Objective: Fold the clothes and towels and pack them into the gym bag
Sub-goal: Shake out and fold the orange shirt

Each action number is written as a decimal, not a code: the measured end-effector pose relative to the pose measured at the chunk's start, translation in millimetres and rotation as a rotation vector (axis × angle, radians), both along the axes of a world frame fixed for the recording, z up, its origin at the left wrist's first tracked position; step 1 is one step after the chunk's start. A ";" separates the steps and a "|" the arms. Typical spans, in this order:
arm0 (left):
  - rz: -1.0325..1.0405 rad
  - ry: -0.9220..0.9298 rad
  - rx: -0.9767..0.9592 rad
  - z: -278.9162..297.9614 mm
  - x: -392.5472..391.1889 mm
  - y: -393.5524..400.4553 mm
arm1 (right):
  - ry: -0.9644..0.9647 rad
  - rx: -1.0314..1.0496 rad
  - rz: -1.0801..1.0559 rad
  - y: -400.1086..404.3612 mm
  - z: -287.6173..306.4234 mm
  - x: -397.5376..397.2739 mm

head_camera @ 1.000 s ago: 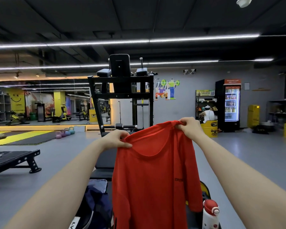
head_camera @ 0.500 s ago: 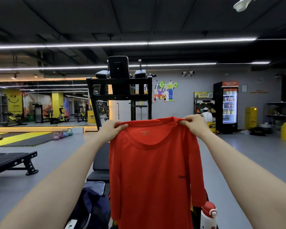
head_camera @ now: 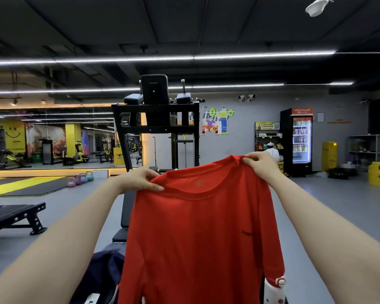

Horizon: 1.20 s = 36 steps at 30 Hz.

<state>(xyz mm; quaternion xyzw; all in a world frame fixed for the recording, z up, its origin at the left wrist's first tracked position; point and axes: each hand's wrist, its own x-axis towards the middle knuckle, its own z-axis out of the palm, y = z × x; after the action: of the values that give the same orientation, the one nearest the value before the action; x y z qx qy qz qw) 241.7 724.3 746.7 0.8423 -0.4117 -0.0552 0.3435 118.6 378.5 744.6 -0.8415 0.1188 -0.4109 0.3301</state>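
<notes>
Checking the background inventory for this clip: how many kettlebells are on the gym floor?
3, in a tight row on the floor at left, beside the black mat: a pink kettlebell, a purple kettlebell and a teal kettlebell. A fourth may sit between purple and teal; too small to tell.

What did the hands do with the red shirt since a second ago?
The left hand and right hand moved apart, spreading the red shirt wider, so it hangs flatter. The camera view also shifted a little, so the white bottle with the red cap shows less. Nothing was let go: both hands pinch the shoulders as before, and the dark bag lies below on the left as it did.
</notes>
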 end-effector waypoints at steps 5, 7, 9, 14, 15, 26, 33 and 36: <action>0.162 0.042 -0.167 0.7 8.0 4.4 | -0.001 -0.016 0.054 -0.7 1.0 -5.7; 0.189 0.038 -0.190 1.3 9.7 7.5 | 0.017 -0.038 0.081 -1.2 2.6 -10.1; 0.247 -0.009 -0.239 1.8 12.5 6.8 | 0.045 -0.051 0.120 -1.5 4.3 -14.2; 0.386 -0.176 -0.395 5.0 12.4 -0.2 | 0.210 -0.088 0.213 -2.5 7.8 -24.5; 0.389 -0.203 -0.390 5.8 13.1 0.4 | 0.231 -0.090 0.228 -3.7 7.7 -25.9; 0.268 -0.254 -0.063 15.1 7.4 12.2 | 0.142 -0.190 0.072 -16.8 2.4 -19.7; 0.309 -0.101 -0.300 16.1 9.0 9.7 | 0.065 -0.144 0.111 -17.7 9.8 -21.1; 0.238 0.052 -0.386 16.7 9.9 15.7 | 0.060 0.019 0.250 -14.0 10.8 -30.3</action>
<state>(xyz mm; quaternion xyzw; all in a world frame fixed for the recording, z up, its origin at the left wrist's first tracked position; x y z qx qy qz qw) 251.6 740.0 763.4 0.8018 -0.3034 0.0438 0.5130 88.3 364.5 755.4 -0.8586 0.0265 -0.3398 0.3830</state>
